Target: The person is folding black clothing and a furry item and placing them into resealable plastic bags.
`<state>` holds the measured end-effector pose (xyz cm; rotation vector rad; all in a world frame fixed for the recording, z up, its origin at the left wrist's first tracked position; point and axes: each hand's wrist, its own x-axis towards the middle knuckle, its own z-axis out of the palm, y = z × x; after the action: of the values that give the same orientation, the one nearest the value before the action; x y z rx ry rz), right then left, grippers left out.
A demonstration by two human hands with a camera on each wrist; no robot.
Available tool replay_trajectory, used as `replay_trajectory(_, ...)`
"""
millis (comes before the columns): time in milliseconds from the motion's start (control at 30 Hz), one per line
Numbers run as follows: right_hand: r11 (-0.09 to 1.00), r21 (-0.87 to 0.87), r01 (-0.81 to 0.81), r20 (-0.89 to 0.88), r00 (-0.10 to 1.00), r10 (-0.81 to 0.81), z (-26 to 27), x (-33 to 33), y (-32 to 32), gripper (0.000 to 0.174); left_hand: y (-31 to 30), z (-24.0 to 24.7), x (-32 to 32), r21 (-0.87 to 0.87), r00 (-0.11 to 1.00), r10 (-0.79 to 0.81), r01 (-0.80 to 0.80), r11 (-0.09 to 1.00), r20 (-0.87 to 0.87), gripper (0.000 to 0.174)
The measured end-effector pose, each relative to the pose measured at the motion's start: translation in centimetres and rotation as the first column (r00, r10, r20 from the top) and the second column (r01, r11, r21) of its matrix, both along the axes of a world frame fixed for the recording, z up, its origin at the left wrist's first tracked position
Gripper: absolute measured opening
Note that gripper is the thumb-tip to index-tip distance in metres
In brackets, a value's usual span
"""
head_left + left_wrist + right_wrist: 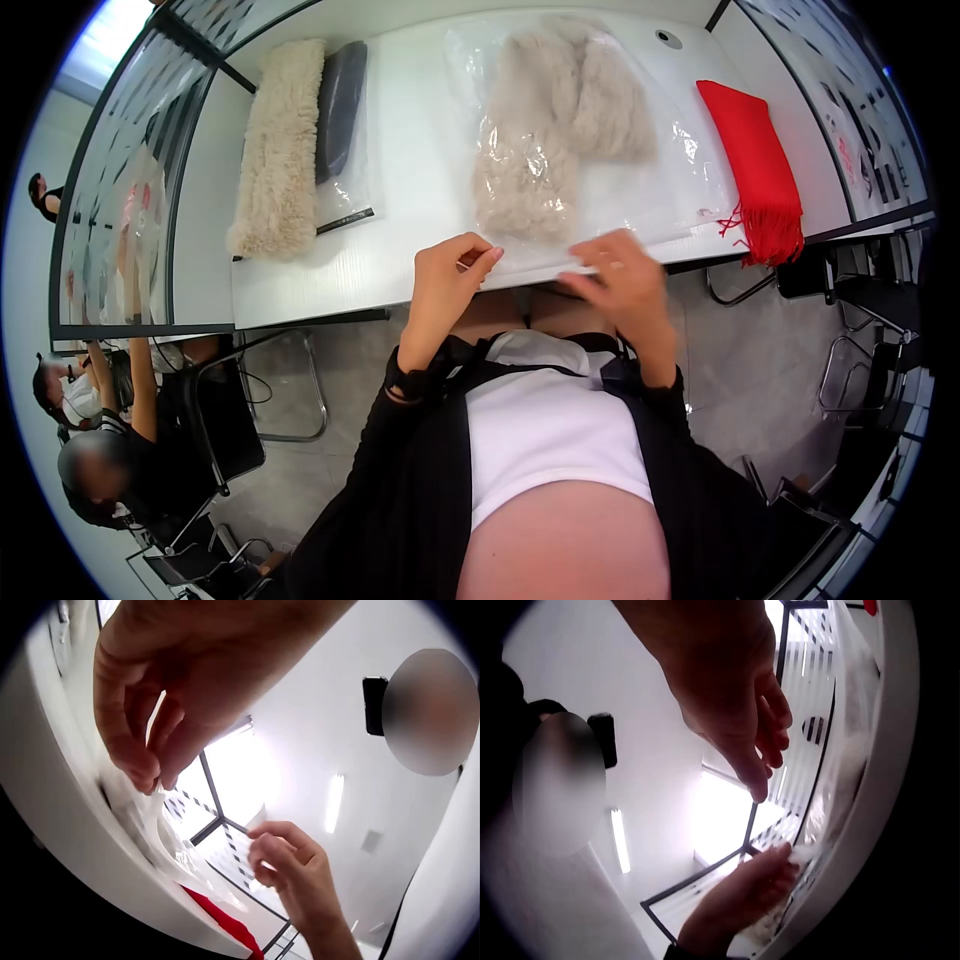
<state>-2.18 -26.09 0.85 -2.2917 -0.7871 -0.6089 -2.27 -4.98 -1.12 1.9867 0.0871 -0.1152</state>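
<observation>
A clear plastic bag (680, 190) lies on the white table with a fluffy beige scarf (530, 150) inside it, folded over at the top. My left hand (445, 280) is at the table's front edge, thumb and fingertips pinching the near edge of the bag. The left wrist view shows thin plastic (169, 832) running down from those fingertips. My right hand (625, 285), blurred in the head view, hovers by the bag's near right side. Its fingers are loosely bent, with nothing between thumb and fingertips in the right wrist view.
A long cream fluffy scarf (280, 150) lies at the table's left, beside a dark grey folded item (342, 110) in clear plastic. A red fringed scarf (755, 160) lies at the right end. Low partitions surround the table. Other people sit at the left.
</observation>
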Motion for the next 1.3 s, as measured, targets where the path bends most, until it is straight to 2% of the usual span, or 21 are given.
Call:
replay_trajectory(100,0.982,-0.018,-0.189,0.060,0.980,0.190,-1.8,1.0,2.8,0.021,-0.7,-0.7,0.6,-0.102,0.998,0.037,-0.032,0.994,0.048,0.016)
replay_trajectory(200,0.974,0.051,-0.222,0.122,0.969,0.215,-3.1,1.9,4.2,0.021,-1.1,-0.9,0.5,-0.142,0.998,0.055,-0.048,0.989,0.040,0.016)
replay_trajectory(300,0.967,0.081,-0.239,0.102,0.968,0.231,-3.0,2.4,4.6,0.021,-1.2,-1.0,0.6,-0.162,0.995,0.092,-0.084,0.983,0.043,0.017)
replay_trajectory(433,0.974,0.134,-0.182,0.090,0.981,0.171,-3.5,2.3,4.9,0.019,-1.2,-1.2,0.6,-0.125,0.981,0.126,-0.108,0.986,0.146,0.018)
replay_trajectory(533,0.978,0.144,-0.150,0.099,0.986,0.137,-3.7,2.2,5.0,0.017,-1.6,-0.8,0.6,-0.024,0.970,0.096,-0.093,0.995,0.225,0.017)
replay_trajectory(600,0.980,0.126,-0.152,0.113,0.984,0.138,-3.5,2.3,4.9,0.013,-1.7,-0.5,0.7,0.043,0.970,0.069,-0.081,0.996,0.232,0.017)
replay_trajectory(700,0.992,-0.012,-0.125,0.193,0.973,0.125,-3.8,3.0,4.4,0.017,-1.1,-0.8,0.9,0.073,0.958,0.131,-0.154,0.985,0.254,0.016)
replay_trajectory(767,0.993,-0.055,-0.108,0.265,0.957,0.119,-3.6,3.9,3.3,0.013,-0.2,-1.0,1.2,0.037,0.933,0.193,-0.214,0.976,0.305,0.017)
replay_trajectory(900,0.982,-0.185,-0.047,0.379,0.918,0.115,-2.4,5.0,-0.5,0.012,2.5,0.4,1.8,-0.037,0.924,0.229,-0.229,0.973,0.306,0.019)
replay_trajectory(933,0.979,-0.205,-0.007,0.397,0.913,0.090,-2.2,5.3,-1.7,0.012,3.0,0.7,2.0,0.001,0.904,0.255,-0.271,0.963,0.343,0.020)
replay_trajectory(1000,0.981,-0.187,0.050,0.435,0.900,0.037,-1.6,5.9,-3.5,0.011,4.6,0.9,2.6,-0.084,0.892,0.304,-0.293,0.952,0.335,0.022)
replay_trajectory(1200,0.926,-0.272,0.262,0.476,0.873,-0.107,-1.9,6.9,-9.0,0.018,7.6,1.4,3.6,-0.155,0.837,0.437,-0.409,0.899,0.328,0.022)
replay_trajectory(1300,0.937,-0.264,0.230,0.406,0.907,-0.108,-1.8,6.7,-9.5,0.018,8.1,1.4,3.6,-0.113,0.845,0.411,-0.397,0.911,0.342,0.022)
